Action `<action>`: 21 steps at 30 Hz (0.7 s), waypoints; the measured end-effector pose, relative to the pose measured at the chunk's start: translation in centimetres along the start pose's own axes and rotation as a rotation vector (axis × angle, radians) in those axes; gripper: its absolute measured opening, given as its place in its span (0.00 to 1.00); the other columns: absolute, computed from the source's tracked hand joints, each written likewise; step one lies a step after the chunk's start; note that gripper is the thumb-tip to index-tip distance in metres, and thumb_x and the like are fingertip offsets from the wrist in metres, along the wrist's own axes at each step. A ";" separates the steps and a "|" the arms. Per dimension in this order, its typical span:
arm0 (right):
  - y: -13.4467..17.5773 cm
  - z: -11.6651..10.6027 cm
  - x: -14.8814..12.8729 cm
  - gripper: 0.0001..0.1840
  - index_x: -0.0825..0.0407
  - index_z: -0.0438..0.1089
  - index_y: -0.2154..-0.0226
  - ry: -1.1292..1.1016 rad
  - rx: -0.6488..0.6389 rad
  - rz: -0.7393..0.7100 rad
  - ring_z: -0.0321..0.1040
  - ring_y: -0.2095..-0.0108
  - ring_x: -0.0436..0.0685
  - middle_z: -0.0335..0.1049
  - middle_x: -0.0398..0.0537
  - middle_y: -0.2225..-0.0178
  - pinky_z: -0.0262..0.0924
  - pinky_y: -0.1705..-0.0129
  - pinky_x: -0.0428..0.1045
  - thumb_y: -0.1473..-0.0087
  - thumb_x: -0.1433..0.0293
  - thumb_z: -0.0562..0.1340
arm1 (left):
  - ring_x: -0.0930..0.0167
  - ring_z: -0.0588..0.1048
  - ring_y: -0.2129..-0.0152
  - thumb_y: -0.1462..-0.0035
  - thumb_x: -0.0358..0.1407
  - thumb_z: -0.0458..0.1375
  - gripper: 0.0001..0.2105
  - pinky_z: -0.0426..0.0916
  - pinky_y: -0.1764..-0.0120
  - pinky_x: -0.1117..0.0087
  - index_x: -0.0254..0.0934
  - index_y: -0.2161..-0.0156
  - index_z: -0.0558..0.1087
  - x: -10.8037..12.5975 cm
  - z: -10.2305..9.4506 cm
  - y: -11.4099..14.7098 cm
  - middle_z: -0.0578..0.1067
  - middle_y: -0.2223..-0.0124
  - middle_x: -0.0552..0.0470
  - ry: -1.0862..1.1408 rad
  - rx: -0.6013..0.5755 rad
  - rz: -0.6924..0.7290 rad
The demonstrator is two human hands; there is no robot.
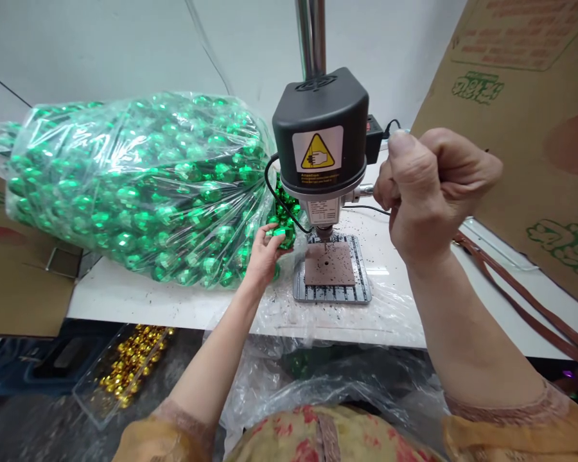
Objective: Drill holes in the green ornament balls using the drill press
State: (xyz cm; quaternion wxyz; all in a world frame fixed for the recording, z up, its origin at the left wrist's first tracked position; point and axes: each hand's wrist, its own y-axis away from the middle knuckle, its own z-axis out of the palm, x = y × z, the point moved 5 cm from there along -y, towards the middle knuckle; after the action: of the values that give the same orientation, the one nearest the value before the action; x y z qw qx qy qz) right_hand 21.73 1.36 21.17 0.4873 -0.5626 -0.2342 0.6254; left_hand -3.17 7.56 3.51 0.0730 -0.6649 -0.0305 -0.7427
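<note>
My left hand point(266, 251) is at the mouth of a clear plastic bag point(139, 186) filled with shiny green faceted balls. Its fingers close on one green ball point(284, 239) beside the drill press. My right hand point(428, 186) is raised in a fist at the right of the black drill press point(320, 128), around the end of its metal feed lever point(365, 190). Under the chuck point(324, 232), a brownish square board point(330, 264) with a small dark hole lies on the slotted metal base point(332, 295). Dark shavings are scattered over it.
Cardboard boxes stand at the right point(525, 128) and left edge. A brown strap point(520, 292) lies on the white table point(164, 301). Below it, a clear bin point(94, 410) holds gold balls point(135, 359). Loose plastic sheeting point(255, 372) hangs over the front edge.
</note>
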 end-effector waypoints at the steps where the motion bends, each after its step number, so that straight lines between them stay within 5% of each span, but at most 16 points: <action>1: 0.0 0.0 0.0 0.26 0.51 0.49 0.82 -0.004 0.002 -0.002 0.50 0.84 0.41 0.47 0.36 0.84 0.45 0.78 0.47 0.38 0.72 0.61 | 0.68 0.78 0.63 0.47 0.37 0.67 0.16 0.78 0.54 0.58 0.41 0.53 0.72 -0.4 0.3 0.8 0.77 0.60 0.53 0.159 -0.015 -0.091; 6: 0.0 0.0 0.2 0.26 0.50 0.49 0.83 -0.018 0.004 0.010 0.50 0.84 0.42 0.46 0.36 0.84 0.44 0.78 0.47 0.39 0.71 0.62 | 0.67 0.80 0.63 0.49 0.43 0.72 0.18 0.78 0.57 0.63 0.36 0.59 0.73 -2.2 2.5 3.3 0.81 0.59 0.47 0.402 -0.097 -0.327; 12: 0.0 0.0 0.3 0.28 0.49 0.49 0.83 -0.006 -0.002 0.026 0.48 0.83 0.44 0.46 0.38 0.84 0.47 0.78 0.49 0.39 0.64 0.63 | 0.70 0.79 0.60 0.59 0.38 0.77 0.28 0.73 0.52 0.67 0.39 0.52 0.74 -3.5 3.8 3.2 0.81 0.56 0.51 0.170 -0.107 -0.104; 21: 0.3 0.0 0.1 0.28 0.50 0.49 0.82 0.043 -0.001 0.011 0.49 0.83 0.42 0.48 0.36 0.84 0.47 0.78 0.47 0.38 0.60 0.61 | 0.65 0.79 0.55 0.58 0.44 0.78 0.29 0.73 0.48 0.61 0.39 0.52 0.73 -4.9 4.8 2.2 0.80 0.54 0.48 0.026 -0.251 0.098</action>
State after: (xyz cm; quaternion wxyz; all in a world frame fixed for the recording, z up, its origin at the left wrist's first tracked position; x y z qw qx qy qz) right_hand 21.63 1.36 20.87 0.4884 -0.5776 -0.2210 0.6156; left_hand 2.43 6.40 -0.96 0.0258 -0.6597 0.0964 -0.7449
